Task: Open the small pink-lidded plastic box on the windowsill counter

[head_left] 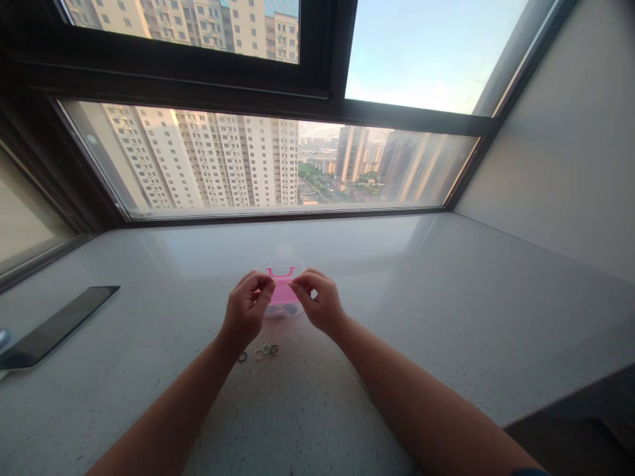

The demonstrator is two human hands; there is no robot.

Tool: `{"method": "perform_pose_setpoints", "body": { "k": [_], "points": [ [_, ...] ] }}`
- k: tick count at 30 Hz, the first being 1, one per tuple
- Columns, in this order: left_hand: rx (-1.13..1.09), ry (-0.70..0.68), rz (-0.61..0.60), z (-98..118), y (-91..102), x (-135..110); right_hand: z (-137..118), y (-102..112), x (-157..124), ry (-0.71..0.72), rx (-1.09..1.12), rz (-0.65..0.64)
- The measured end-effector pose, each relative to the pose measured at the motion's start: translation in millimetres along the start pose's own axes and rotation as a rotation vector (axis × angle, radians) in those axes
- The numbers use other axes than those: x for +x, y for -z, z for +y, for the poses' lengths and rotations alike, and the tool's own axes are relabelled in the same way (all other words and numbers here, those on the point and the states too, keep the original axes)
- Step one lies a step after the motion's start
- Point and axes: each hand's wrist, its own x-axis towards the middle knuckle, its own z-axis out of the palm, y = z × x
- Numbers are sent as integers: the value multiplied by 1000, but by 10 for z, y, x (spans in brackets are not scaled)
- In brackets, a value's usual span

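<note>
My left hand (247, 305) is closed in a pinch, thumb against fingertips, above the windowsill counter. Opposite it, my right hand (320, 301) makes the same pinch, with a small gap between the two. Whatever the fingertips hold is too small to make out. Just behind and between the hands sits a clear plastic box with a pink part (284, 292) and a pink handle (281, 272); some dark contents show through its front. Several small rings lie on the counter below my left hand, among them a pale ring (258, 354) and a dark ring (274, 350).
A dark-screened tablet (62, 325) lies at the left, with a bluish object (4, 338) beside it at the picture's edge. The speckled pale counter (446, 317) runs back to a dark-framed window (297, 217). A white wall (560, 145) rises on the right.
</note>
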Motion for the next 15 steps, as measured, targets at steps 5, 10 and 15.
{"method": "perform_pose_setpoints", "body": {
  "k": [5, 10, 15],
  "points": [
    [-67, 83, 49, -19, 1, -5, 4, -1, -7, -14, 9, 28],
    [-88, 133, 93, -34, 9, -2, -2, -3, -5, -9, 1, 49],
    [-88, 138, 107, -51, 12, 0, -10, 0, -7, -8, -10, 39]
  ]
}}
